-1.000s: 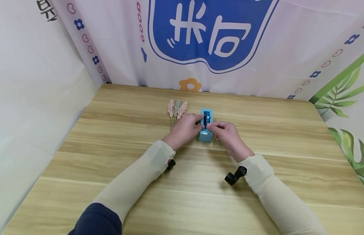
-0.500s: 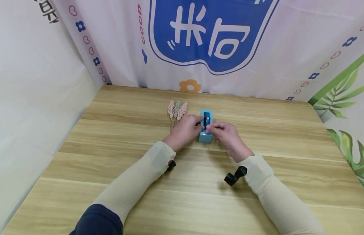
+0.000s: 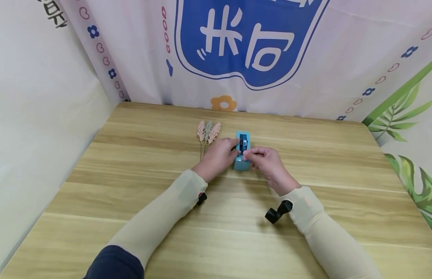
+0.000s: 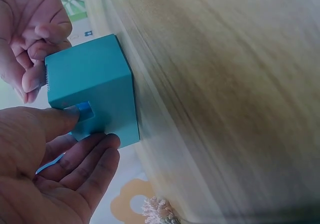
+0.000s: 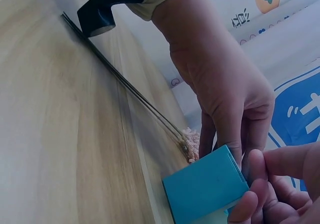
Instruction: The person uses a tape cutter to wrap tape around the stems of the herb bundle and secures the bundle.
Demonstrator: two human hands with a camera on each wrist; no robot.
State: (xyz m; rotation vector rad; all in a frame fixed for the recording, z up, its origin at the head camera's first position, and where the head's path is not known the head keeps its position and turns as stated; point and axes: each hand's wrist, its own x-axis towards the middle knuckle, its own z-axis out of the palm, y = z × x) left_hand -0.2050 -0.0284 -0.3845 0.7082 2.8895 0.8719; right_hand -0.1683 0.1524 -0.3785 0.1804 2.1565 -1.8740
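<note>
A blue tape dispenser (image 3: 241, 165) stands on the table in the head view, its long slot facing up with a roll of tape (image 3: 243, 144) inside. My left hand (image 3: 220, 155) grips it from the left; the left wrist view shows the thumb at a notch in the wall and the fingers against the side. At the toothed cutting edge (image 4: 47, 78), my right hand (image 3: 271, 166) has thumb and index fingertip pinched together. The clear tape between those fingertips is barely visible. In the right wrist view, both hands meet at the dispenser's (image 5: 205, 186) cutter end.
Pink and grey-green artificial flower sprigs (image 3: 209, 131) lie left of the dispenser, their thin stems (image 5: 125, 81) passing beside the left hand. Black cameras (image 3: 278, 212) stick out from the wrists. A printed cloth (image 3: 146, 58) hangs along the back edge of the wooden table (image 3: 149, 135).
My right fingertips have moved slightly toward me, from over the slot to the dispenser's cutter end. The left hand stays on the dispenser. The head view has shifted a little.
</note>
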